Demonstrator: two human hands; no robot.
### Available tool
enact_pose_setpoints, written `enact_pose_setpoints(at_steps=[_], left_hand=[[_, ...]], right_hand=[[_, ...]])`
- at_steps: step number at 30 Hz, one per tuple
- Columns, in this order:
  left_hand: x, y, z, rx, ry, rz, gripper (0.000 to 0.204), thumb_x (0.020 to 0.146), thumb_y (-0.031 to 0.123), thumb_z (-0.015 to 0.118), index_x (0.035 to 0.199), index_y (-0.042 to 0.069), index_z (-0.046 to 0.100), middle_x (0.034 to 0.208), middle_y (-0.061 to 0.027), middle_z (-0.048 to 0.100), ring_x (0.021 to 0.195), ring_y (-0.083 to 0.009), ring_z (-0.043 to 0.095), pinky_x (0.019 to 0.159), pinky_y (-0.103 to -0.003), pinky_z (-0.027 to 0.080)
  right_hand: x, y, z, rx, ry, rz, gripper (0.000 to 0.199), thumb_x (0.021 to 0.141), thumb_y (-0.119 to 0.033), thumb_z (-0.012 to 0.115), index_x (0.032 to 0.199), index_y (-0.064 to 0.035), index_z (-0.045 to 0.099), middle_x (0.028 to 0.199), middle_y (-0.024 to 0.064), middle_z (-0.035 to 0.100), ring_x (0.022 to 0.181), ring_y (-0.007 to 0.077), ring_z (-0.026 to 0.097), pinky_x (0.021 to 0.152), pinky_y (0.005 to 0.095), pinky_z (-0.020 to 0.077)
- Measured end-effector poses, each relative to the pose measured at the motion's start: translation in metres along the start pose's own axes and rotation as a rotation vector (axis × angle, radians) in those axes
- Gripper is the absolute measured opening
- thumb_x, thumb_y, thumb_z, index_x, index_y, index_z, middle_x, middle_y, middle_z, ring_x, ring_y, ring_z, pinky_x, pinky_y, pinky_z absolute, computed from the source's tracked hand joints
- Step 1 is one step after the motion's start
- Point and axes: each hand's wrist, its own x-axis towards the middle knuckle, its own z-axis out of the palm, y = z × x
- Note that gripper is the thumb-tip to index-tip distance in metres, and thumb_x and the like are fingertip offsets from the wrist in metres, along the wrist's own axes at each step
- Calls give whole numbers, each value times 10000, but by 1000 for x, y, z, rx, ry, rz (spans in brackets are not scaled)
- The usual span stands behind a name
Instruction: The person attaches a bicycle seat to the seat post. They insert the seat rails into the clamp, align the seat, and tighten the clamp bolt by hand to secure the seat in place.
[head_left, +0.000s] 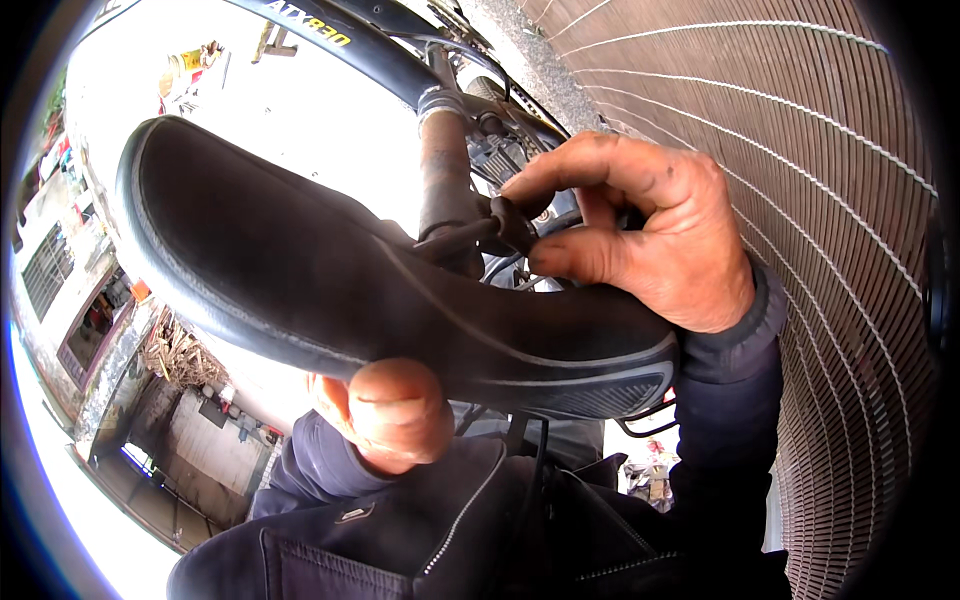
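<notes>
Honestly, left hand (385, 415) clamps the saddle (380, 290) from below, right hand (640, 230) pinches the clamp lever (510, 222). Greasy fingers could slip, and the saddle twists off-line.

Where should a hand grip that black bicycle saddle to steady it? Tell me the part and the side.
Grip the saddle at its wide rear, from below, thumb over the edge, probably as the left hand does. The broad end gives purchase, and that approach keeps clear of the seat post and the clamp lever that the right hand pinches.

Dark navy zipped jacket (480, 530), long sleeves, grime-smudged right hand (650, 225).
</notes>
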Motion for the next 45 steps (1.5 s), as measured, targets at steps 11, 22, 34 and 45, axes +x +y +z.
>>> enact_pose_setpoints(at_steps=[11,22,34,45], left_hand=[[0,-8,10,53,122,84,918,790,771,458,1221,-39,439,1066,-161,540,826,-170,601,708,-263,521],[-1,-20,5,129,129,79,867,853,764,303,1204,-12,463,1063,-118,544,872,-181,573,750,-294,491],[2,-12,-5,205,30,127,934,821,777,383,1200,-76,417,944,-149,582,684,-139,586,589,-244,506],[-6,-13,1,199,150,122,902,814,782,392,1163,-46,477,1025,-125,561,823,-149,583,721,-263,486]], right_hand=[[5,4,-2,86,-70,54,370,676,-37,812,1025,-45,688,914,4,653,565,11,456,518,156,371],[7,5,-2,213,-106,152,344,715,-14,781,1047,-34,695,828,28,685,552,13,490,514,166,398],[8,-4,0,92,-94,68,371,717,-16,782,1075,-36,688,901,57,708,578,13,513,535,164,420],[7,-10,-1,48,-100,61,356,723,13,766,1069,-26,692,916,67,702,664,40,579,597,165,454]])
